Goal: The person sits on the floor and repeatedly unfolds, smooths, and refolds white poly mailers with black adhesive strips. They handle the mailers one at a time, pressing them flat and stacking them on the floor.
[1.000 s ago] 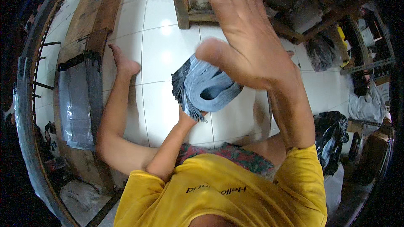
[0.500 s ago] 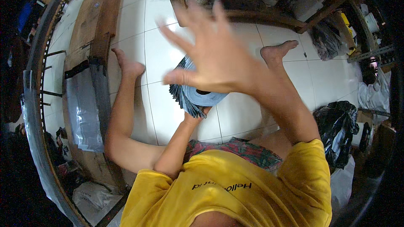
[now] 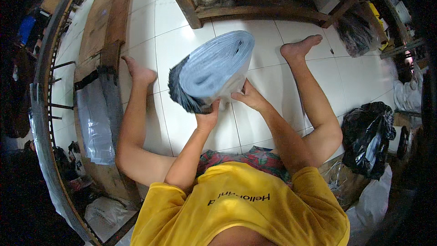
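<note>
Between my outstretched legs I hold a thick roll of thin plastic sheet point(image 3: 218, 61), pale blue-grey on its wound end. That end faces up and is squashed into a slanted oval. Dark, layered edges fan out along the roll's left side, and whitish film covers its near right side. My left hand point(image 3: 208, 117) grips the lower near edge, thumb up against the film. On the right near side my right hand point(image 3: 251, 97) is closed on the roll, its fingers partly hidden behind it.
White floor tiles point(image 3: 177, 57) lie beneath. A wooden table leg point(image 3: 184, 1) and low beam stand ahead. To my left is a long board point(image 3: 98, 32) with a stack of grey plastic bags point(image 3: 94, 114). A black plastic bag point(image 3: 368, 136) sits by my right knee.
My right hand has come down from above the roll to its near right side. The roll has tilted, and its end has gone from rounder with an open middle to a flattened oval.
</note>
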Demonstrator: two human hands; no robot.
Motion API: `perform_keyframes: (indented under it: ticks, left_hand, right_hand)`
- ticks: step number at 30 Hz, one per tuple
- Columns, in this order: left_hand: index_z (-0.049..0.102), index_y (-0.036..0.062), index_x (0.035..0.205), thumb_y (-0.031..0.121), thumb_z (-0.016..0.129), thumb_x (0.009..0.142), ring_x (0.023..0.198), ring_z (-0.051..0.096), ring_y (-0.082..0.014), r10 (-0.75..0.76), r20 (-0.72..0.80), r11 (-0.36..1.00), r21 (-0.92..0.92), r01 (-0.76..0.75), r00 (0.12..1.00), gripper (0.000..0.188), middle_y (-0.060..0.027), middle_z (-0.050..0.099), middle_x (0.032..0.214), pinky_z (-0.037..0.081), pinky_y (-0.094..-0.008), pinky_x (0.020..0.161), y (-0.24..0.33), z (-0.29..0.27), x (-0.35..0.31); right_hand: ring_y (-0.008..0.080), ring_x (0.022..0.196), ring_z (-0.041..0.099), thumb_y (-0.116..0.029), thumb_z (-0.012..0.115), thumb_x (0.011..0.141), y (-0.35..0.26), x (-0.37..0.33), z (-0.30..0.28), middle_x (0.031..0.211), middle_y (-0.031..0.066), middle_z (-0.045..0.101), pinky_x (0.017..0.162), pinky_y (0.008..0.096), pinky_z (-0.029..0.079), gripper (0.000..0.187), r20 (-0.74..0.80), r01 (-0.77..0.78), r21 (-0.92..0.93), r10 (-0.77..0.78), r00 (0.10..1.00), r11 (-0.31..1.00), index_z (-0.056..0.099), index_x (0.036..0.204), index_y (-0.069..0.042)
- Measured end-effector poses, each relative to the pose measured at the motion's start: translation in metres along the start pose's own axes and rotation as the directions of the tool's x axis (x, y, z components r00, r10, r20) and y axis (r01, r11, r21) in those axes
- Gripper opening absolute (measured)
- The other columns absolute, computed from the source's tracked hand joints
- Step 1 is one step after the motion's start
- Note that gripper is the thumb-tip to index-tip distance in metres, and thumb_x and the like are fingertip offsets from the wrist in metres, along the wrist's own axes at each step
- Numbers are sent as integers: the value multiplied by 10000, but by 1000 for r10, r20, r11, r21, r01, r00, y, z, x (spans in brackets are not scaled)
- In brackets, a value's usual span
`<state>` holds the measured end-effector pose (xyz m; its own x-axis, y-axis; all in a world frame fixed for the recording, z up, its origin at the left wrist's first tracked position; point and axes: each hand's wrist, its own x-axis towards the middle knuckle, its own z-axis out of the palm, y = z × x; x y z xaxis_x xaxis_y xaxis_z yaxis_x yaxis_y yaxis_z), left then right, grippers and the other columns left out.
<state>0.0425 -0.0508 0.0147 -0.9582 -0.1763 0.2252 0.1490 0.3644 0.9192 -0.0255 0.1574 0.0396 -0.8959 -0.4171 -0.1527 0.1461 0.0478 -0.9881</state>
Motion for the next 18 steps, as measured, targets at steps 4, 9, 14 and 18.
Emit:
perform_keyframes:
  ticks: [4, 9, 14, 18]
  left_hand:
    - [466, -76, 1344, 161, 776, 888, 1139, 569, -253, -318, 58, 875, -366, 317, 946, 600, -169, 612, 1237, 435, -367, 1028, 84, -10, 28]
    - [477, -50, 1383, 306, 687, 955, 1188, 586, -289, -562, 258, 396, -750, 529, 786, 594, -180, 602, 1300, 452, -414, 1064, 145, -7, 36]
    - [501, -7, 1398, 352, 664, 972, 1206, 598, -316, -572, 480, 8, -807, 590, 665, 580, -191, 611, 1340, 473, -440, 1062, 208, -22, 37]
    - [553, 38, 1369, 357, 534, 1021, 1206, 611, -322, -433, 672, -304, -736, 605, 600, 472, -144, 630, 1339, 487, -472, 1047, 231, -47, 4]
  right_hand:
    - [320, 1435, 378, -326, 800, 846, 2, -15, -17, 1538, 203, 413, 1192, 432, 303, 965, 3, 16, 81, -17, 1000, 997, 259, 1568, 16]
    - [308, 1342, 504, -445, 637, 925, -101, -89, -55, 1427, 176, 554, 1179, 407, 305, 674, -113, 215, -7, -214, 970, 977, 510, 1457, -52]
    - [304, 1007, 669, -406, 563, 997, -283, -80, -29, 1053, 171, 712, 891, 391, 471, 451, -193, 134, -703, -368, 909, 699, 674, 1195, -16]
    - [415, 905, 684, -502, 533, 993, -353, -43, 27, 964, 251, 706, 801, 451, 534, 516, 22, 227, -895, -470, 883, 384, 675, 1064, -11]
